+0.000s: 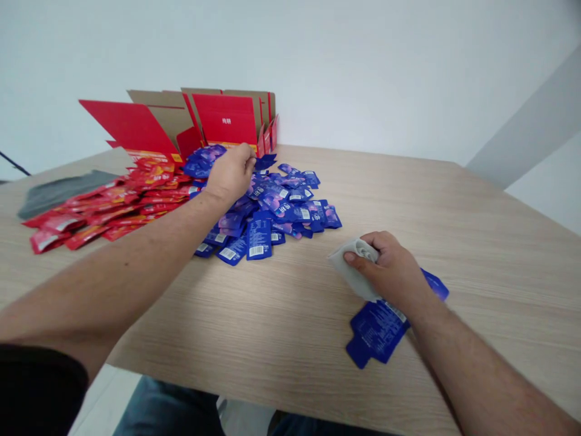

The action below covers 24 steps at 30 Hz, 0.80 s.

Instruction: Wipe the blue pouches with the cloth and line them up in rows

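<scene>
My left hand [231,172] reaches to the far side of a pile of blue and purple sachets [281,203]. Its fingers are closed, and a dark blue sachet [265,161] lies right beside the fingertips; whether they grip it I cannot tell. My right hand [393,269] is wrapped round a folded pale grey cloth [351,266], thumb on top. Under and beside that hand lie a blue sachet with a spout-shaped end [379,333] and another blue sachet [436,284], partly covered by the hand and wrist.
Left of the blue pile is a heap of red sachets [113,203], with a grey cloth [63,191] behind it. Red cardboard boxes [224,118] with raised flaps stand along the back by the wall. The wooden table's [272,339] front edge runs above my legs.
</scene>
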Each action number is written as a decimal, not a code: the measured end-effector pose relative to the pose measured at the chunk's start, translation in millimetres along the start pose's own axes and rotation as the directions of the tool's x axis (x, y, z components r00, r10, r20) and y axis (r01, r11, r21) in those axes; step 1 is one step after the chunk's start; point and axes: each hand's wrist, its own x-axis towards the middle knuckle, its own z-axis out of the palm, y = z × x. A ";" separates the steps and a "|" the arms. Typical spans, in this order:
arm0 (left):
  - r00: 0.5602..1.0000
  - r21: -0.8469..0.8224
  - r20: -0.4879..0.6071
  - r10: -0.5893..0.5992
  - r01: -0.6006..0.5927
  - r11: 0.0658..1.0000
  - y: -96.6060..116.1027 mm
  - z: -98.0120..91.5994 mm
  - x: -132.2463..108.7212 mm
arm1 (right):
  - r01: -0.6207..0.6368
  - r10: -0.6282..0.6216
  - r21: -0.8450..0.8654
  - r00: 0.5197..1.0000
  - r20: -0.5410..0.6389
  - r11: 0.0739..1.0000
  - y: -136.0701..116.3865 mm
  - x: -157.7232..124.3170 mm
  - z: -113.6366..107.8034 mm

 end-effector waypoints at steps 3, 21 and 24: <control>0.975 0.088 0.220 0.037 -0.057 0.994 -9.8 17.0 4.3 | -0.002 0.002 -0.016 1.000 0.019 1.000 1.7 0.7 0.9; 0.936 0.001 0.264 0.233 -0.242 0.970 26.9 5.8 -62.6 | 0.007 -0.007 -0.033 1.000 0.003 0.999 5.5 4.5 2.4; 0.914 -0.172 0.264 0.307 -0.269 0.948 59.7 -4.4 -97.6 | -0.011 0.010 -0.031 1.000 -0.029 0.999 7.5 6.5 -0.3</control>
